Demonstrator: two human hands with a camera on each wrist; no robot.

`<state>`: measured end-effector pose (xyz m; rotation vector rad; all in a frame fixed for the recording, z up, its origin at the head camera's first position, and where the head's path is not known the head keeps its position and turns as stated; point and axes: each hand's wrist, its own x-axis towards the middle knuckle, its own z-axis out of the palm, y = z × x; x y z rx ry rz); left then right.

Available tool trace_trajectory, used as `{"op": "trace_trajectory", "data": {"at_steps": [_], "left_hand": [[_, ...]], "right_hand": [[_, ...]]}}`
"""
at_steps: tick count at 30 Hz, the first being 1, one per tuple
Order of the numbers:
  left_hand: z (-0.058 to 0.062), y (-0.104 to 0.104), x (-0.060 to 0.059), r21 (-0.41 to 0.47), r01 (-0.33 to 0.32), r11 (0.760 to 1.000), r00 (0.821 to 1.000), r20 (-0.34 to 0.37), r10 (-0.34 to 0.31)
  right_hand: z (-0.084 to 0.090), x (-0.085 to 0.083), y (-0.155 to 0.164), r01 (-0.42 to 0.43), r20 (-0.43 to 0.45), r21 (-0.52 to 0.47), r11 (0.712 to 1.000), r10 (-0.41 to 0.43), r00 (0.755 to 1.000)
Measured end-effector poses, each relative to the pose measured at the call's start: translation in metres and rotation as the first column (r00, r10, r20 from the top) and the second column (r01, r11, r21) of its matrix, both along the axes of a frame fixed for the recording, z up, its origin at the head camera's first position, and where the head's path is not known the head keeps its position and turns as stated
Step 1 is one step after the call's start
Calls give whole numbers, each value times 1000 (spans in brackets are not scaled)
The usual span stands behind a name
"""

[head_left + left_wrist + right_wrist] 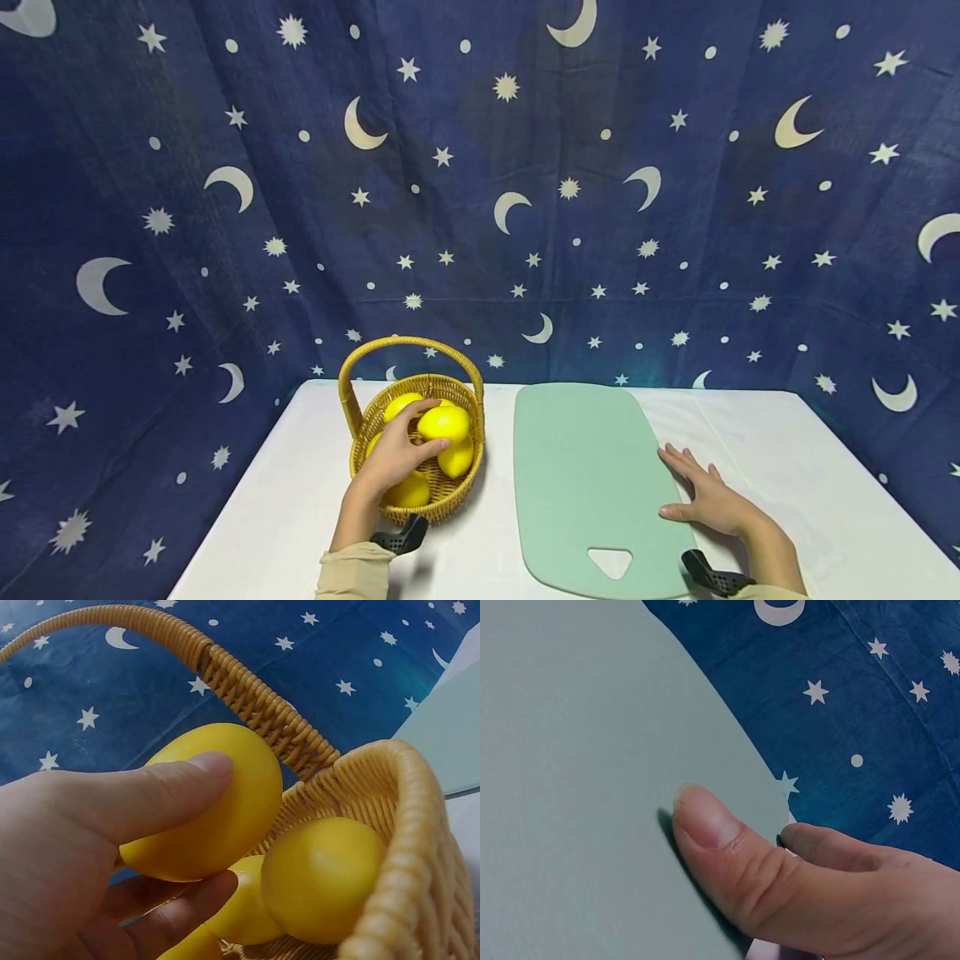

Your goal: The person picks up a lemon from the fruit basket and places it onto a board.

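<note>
My left hand [397,454] reaches into the wicker basket [442,506] and grips a yellow lemon [444,424] between thumb and fingers. In the left wrist view the thumb lies across the near side of that lemon [240,772], with fingertips beneath it. Several more lemons lie in the basket, among them one against the right wall [456,458] and one near the front [408,490]. On the right, my right hand [708,497] rests at the right edge of a pale green cutting board [585,467]. Its thumb [712,825] lies over the board, its fingers spread along the edge.
The basket's tall arched handle [408,341] rises over the lemons. A white-covered table [277,492] carries basket and board side by side. Behind stands a dark blue curtain [450,225] with moons and stars. The board has a triangular cutout at its front end.
</note>
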<state>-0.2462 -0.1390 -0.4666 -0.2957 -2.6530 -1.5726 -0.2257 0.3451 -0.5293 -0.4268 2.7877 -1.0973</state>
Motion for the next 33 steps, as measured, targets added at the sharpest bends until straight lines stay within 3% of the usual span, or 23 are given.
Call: {"op": "trace_trajectory", "data": {"at_steps": [6,12,18,25,33], "left_hand": [[7,-4,5,-12,-30,999,999,-36,30],[15,-4,13,3,-13,1000,996,-83,13],[25,2,24,25,2,1000,997,-83,0],[40,22,36,94,116,989,991,-83,-108],[41,61,36,91,210,973,966,-174,-192]], "right_hand": [[1,0,-3,-5,3,2,1000,5,1000],[3,1,-5,0,22,8,1000,0,1000],[3,-1,-5,1,31,5,1000,-1,1000],[1,-2,0,-7,22,-4,1000,7,1000],[0,-1,1,0,21,0,1000,0,1000]]}}
